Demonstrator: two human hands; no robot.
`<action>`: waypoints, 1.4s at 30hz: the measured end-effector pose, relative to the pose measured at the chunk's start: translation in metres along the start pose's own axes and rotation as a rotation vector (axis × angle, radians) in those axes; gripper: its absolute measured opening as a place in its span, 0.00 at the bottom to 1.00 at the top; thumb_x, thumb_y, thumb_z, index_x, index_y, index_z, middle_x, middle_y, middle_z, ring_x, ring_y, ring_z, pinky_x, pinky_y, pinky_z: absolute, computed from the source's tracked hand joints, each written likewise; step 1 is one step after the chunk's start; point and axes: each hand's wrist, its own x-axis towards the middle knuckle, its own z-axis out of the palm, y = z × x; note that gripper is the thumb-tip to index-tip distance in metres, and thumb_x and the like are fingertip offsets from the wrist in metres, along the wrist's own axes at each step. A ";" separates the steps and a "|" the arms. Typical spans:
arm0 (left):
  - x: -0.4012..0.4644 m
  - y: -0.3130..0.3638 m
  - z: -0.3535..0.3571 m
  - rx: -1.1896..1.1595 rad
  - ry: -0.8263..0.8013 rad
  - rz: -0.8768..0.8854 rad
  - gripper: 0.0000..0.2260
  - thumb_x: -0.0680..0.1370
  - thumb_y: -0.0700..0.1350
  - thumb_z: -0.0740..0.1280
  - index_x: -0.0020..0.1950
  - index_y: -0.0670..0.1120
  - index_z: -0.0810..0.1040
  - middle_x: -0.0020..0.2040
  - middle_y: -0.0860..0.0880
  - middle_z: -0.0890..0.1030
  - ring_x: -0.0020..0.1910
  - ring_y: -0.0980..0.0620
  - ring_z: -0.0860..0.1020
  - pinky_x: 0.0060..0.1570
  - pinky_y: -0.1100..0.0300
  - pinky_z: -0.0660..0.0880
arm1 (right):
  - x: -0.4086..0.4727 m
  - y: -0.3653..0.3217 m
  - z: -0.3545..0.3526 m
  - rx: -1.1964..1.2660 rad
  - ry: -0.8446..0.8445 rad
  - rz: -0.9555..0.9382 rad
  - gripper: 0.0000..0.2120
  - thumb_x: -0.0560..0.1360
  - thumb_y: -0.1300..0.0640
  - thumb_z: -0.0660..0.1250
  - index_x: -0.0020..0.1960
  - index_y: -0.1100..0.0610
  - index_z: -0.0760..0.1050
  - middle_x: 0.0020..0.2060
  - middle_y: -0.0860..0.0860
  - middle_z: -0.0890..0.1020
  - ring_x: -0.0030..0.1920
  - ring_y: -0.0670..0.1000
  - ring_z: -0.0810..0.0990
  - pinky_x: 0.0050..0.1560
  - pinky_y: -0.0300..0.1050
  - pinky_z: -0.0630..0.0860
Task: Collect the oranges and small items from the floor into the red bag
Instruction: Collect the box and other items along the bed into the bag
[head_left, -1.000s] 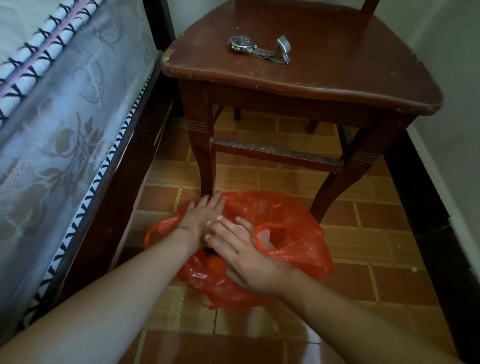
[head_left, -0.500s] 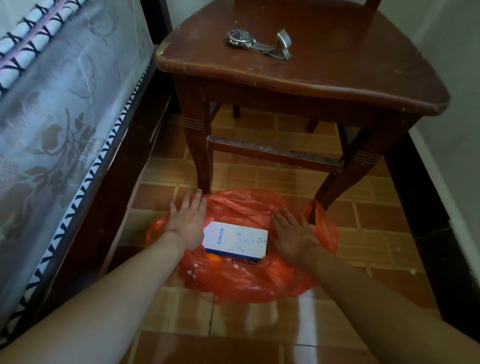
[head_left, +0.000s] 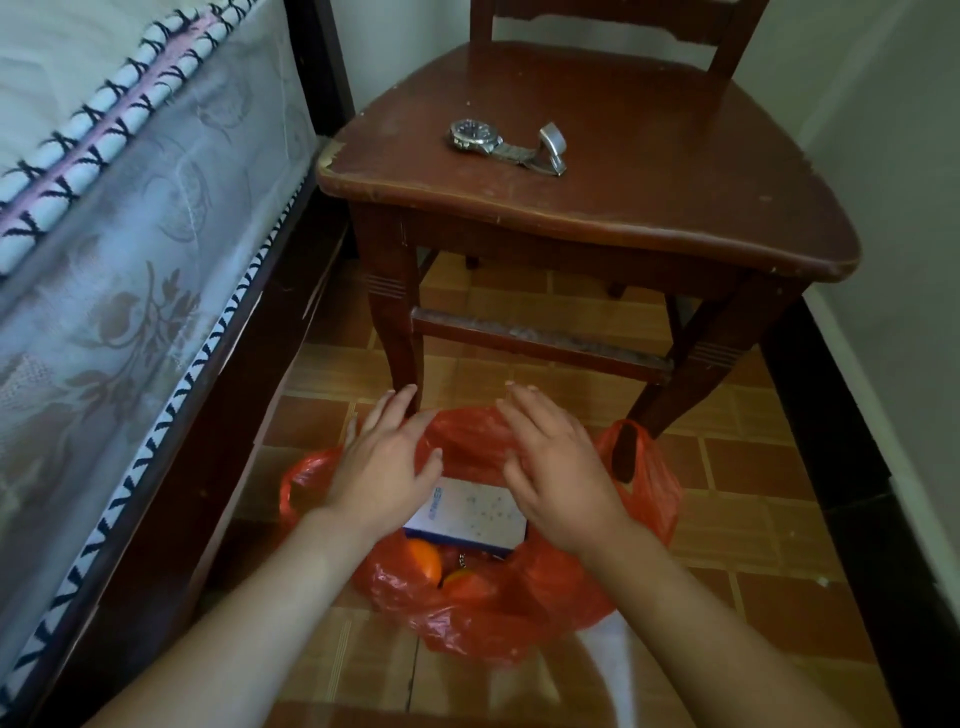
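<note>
Fingers of both hands are straight and slightly spread, holding nothing. Left hand (head_left: 382, 470) hovers over the left side of the bag mouth, with its fingertips reaching toward the front left leg of the dark brown wooden chair (head_left: 571, 208). Right hand (head_left: 558, 475) is over the far rim, palm down; whether either palm touches the plastic cannot be determined.

Thin red plastic carrier bag (head_left: 519, 608) sits on the brown tiled floor (head_left: 779, 493), just in front of the chair, with its mouth open upward. Inside lies a white rectangular box with blue lettering (head_left: 470, 512), flat on top of two oranges (head_left: 423, 558) at the near edge. A small metal item shows between the oranges; its kind cannot be determined.

Judgement: the hands are placed at opposite rims to spread or gather the film, which collapses if unsupported. No loose item is visible on the floor, so collection appears nearly complete.

A silver metal wristwatch (head_left: 501, 145) rests on the chair seat, well apart from the bag.
</note>
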 end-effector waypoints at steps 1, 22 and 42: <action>0.002 0.003 -0.008 -0.024 0.033 0.001 0.24 0.82 0.57 0.60 0.77 0.54 0.69 0.82 0.52 0.58 0.82 0.50 0.52 0.79 0.39 0.55 | 0.006 -0.010 -0.017 0.032 0.101 -0.072 0.26 0.82 0.55 0.60 0.80 0.55 0.65 0.81 0.50 0.62 0.82 0.50 0.56 0.79 0.56 0.60; -0.013 0.038 -0.123 -0.249 0.348 0.083 0.23 0.82 0.51 0.64 0.78 0.50 0.69 0.77 0.56 0.67 0.77 0.59 0.62 0.73 0.64 0.58 | 0.149 -0.077 -0.162 -0.181 0.307 0.099 0.17 0.86 0.52 0.59 0.69 0.58 0.78 0.67 0.52 0.75 0.64 0.55 0.75 0.64 0.50 0.73; -0.025 0.067 -0.084 -0.513 0.319 0.135 0.19 0.82 0.47 0.66 0.74 0.52 0.73 0.70 0.62 0.72 0.72 0.64 0.68 0.68 0.67 0.66 | 0.036 -0.040 -0.113 -0.045 0.686 -0.277 0.07 0.78 0.64 0.72 0.55 0.63 0.85 0.51 0.55 0.85 0.51 0.51 0.83 0.53 0.43 0.81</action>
